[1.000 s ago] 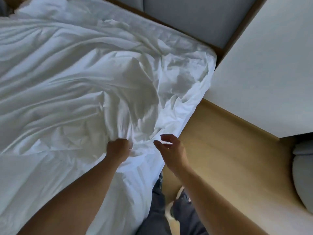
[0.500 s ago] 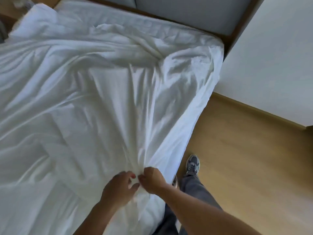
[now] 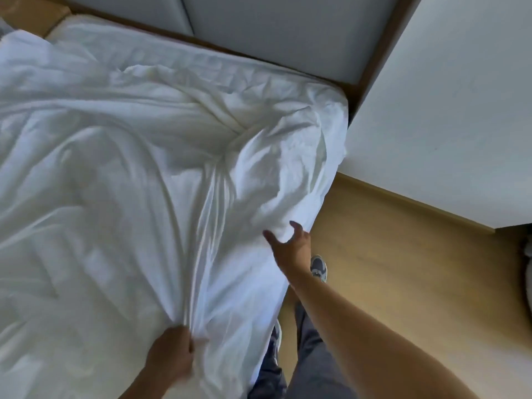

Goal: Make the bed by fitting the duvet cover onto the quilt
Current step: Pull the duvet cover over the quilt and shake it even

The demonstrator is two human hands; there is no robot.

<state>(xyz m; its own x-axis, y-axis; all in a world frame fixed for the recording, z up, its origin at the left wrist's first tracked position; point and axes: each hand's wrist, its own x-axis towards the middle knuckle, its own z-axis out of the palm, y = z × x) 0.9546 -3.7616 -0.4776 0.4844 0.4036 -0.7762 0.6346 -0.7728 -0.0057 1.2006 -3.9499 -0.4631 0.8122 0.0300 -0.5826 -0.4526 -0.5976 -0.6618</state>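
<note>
A white duvet cover (image 3: pixel 138 174) lies rumpled across the bed, with the quilt bulging under it; the two cannot be told apart. My left hand (image 3: pixel 169 355) grips a bunch of the cover's fabric near the bed's near edge, and folds fan out from the grip. My right hand (image 3: pixel 290 243) is stretched out with spread fingers over the cover's right edge, holding nothing. A twisted knot of fabric (image 3: pixel 227 156) sits near the bed's far right corner.
A grey padded headboard (image 3: pixel 259 33) runs along the far side. A white wall or cabinet face (image 3: pixel 446 110) stands right of the bed. Wooden floor (image 3: pixel 403 269) lies to the right, where my legs and grey shoes (image 3: pixel 318 266) stand.
My right hand has let go of the bunched fabric and reached forward to the right edge. My left hand keeps its grip, lower in view.
</note>
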